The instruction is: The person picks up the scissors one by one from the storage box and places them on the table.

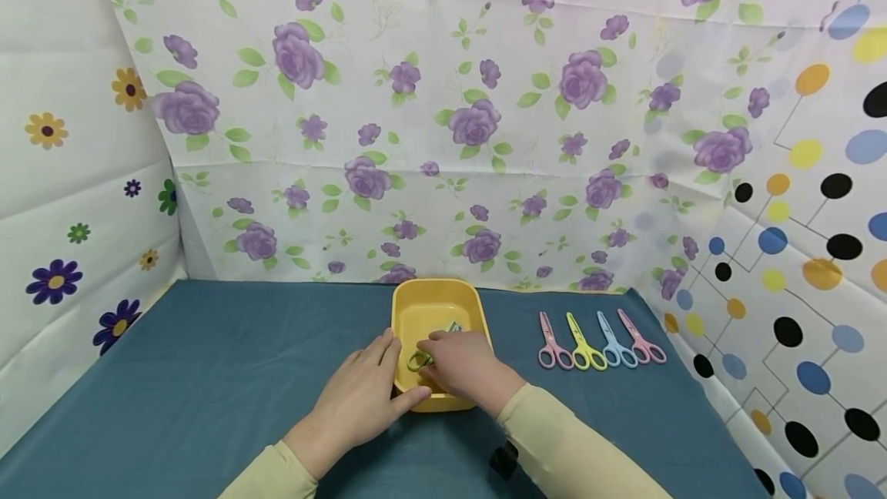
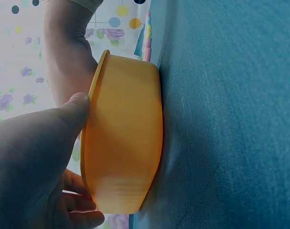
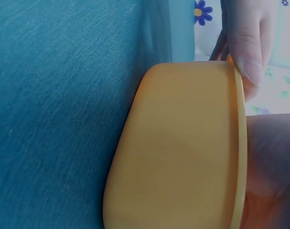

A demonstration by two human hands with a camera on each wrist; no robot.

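Observation:
A yellow plastic box (image 1: 436, 291) stands on the table, long side running away from me. My left hand (image 1: 363, 391) holds its left side and near corner, thumb on the rim; in the left wrist view the left hand (image 2: 35, 152) has its fingers round the box's edge. Reaching inside, my right hand (image 1: 464, 368) grips green-handled scissors (image 1: 418, 361); one handle loop shows left of the fingers, and a pale part shows beyond them. The rest is hidden by the hand. In the right wrist view the box wall (image 3: 178, 143) hides the fingers.
Right of the box lie several scissors in a row: pink scissors (image 1: 547, 341), yellow scissors (image 1: 582, 345), blue scissors (image 1: 613, 341) and another pink pair (image 1: 640, 337). A blue-green cloth (image 1: 229, 376) covers the table. A flowered curtain (image 1: 416, 122) hangs behind. A small black object (image 1: 504, 459) sits by the right sleeve.

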